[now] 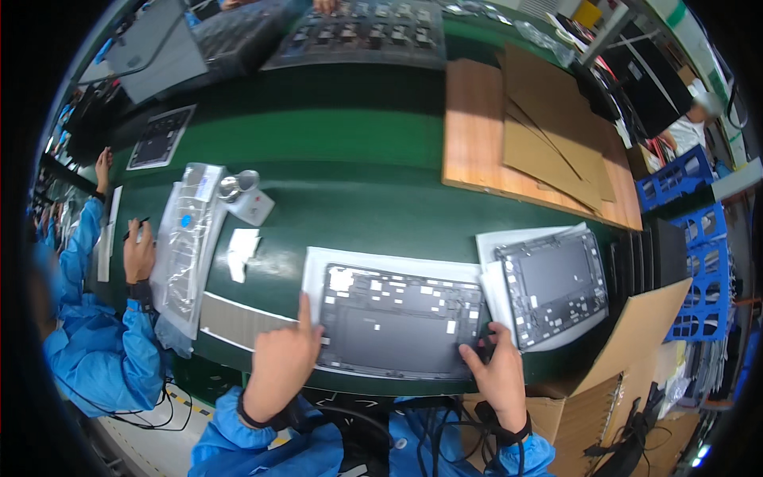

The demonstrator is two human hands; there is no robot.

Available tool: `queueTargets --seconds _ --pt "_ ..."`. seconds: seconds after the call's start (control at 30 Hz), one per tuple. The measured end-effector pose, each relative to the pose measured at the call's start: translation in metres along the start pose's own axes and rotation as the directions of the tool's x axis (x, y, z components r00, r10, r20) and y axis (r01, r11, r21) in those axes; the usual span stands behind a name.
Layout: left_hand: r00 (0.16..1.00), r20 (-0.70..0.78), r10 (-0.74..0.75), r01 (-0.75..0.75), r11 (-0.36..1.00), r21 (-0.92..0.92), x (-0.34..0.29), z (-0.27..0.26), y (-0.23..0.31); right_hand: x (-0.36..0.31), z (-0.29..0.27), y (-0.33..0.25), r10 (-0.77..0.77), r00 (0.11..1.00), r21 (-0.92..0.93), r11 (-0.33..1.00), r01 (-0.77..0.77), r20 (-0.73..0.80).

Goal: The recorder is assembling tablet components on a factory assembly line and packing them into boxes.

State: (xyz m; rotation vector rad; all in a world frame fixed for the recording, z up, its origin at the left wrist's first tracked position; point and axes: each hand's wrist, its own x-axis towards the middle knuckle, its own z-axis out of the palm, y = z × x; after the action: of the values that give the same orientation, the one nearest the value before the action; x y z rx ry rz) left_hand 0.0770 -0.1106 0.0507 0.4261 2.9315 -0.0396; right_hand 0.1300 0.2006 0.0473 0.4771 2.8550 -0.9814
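Left hand (280, 364), right hand (502, 377); dark panel (397, 335) (white-patched) between.

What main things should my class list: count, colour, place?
Table: one, green, centre
Panels: three, dark grey, front centre, front right, far left
Backing sheets: several, white, under front panels
Plastic-wrapped pack: one, clear-grey, left
Round pieces: two, silver, beside pack
Crumpled scrap: one, white, left
Board: one, wood-brown, back right
Cardboard sheets: several, brown, on board
Crates: at least two, blue, right
Co-worker's sleeves: at least two, blue, left
Left fingers: one set, bare, centre panel's left edge
Right fingers: one set, bare, its right edge
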Motion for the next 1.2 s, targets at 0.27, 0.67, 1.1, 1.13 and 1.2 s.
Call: queueTargets --seconds 0.27,0.67,1.1,1.13,1.2 --pt "0.994 -0.107 -0.028 0.019 0.996 -0.085 -0.023 0.05 -0.011 0.007 0.025 0.015 0.061 0.998 0.179 0.982 -0.058 -0.011" --pt "0.961 -0.275 -0.023 -0.03 0.982 -0.188 -0.015 0.067 -0.02 0.01 0.022 -0.009 0.207 0.961 0.598 0.753 -0.275 0.182" --pt "0.943 -0.331 -0.029 -0.079 0.948 -0.309 -0.027 0.077 -0.028 0.234 -0.001 -0.036 -0.014 0.997 0.835 0.547 -0.055 0.075" --pt "0.943 -0.332 -0.028 -0.076 0.952 -0.296 -0.026 0.077 -0.027 0.272 0.009 -0.045 0.047 0.988 0.871 0.468 -0.15 0.146" --pt "0.943 -0.329 -0.046 -0.051 0.959 -0.279 -0.025 0.081 -0.029 0.298 0.033 -0.116 -0.007 0.995 0.883 0.461 -0.09 0.104"
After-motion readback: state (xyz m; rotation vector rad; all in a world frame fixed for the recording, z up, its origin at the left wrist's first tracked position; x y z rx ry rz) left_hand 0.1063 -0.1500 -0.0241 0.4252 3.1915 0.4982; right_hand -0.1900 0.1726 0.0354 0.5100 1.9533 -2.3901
